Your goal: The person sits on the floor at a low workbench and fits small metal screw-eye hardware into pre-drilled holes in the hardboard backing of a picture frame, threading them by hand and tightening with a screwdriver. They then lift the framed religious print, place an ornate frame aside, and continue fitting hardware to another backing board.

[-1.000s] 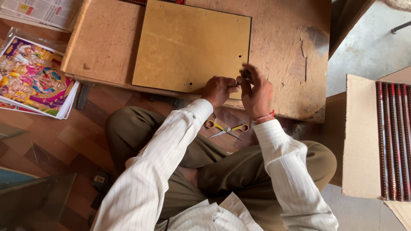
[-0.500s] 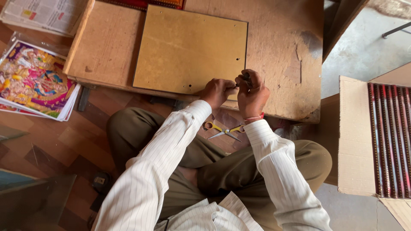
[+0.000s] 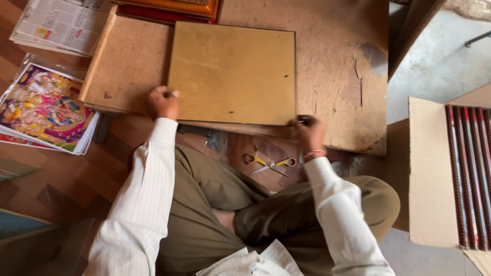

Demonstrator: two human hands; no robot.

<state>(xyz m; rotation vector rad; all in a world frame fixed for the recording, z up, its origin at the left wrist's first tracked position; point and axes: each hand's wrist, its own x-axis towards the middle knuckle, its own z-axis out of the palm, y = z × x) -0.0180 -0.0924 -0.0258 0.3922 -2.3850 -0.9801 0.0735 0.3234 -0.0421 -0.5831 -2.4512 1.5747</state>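
Observation:
A square brown backing board (image 3: 232, 71) lies flat on a low, worn wooden table (image 3: 337, 61). My left hand (image 3: 162, 102) grips the board's near left corner, fingers curled over its edge. At the near right corner my right hand (image 3: 308, 133) pinches the edge, with a small dark object between its fingertips. I sit cross-legged behind the table, and yellow-handled scissors (image 3: 271, 164) lie on the floor between my knees.
Ornate orange and red frames (image 3: 174, 7) lie at the table's far edge. Colourful prints (image 3: 43, 108) and a newspaper (image 3: 56, 25) lie on the floor to the left. An open cardboard box (image 3: 429, 168) of dark red moulding strips (image 3: 470, 174) stands right. Glass panes lean at lower left.
My hands, close together at the board's near right corner before, have spread apart. The left hand moved to the near left corner; the right stays at the right corner.

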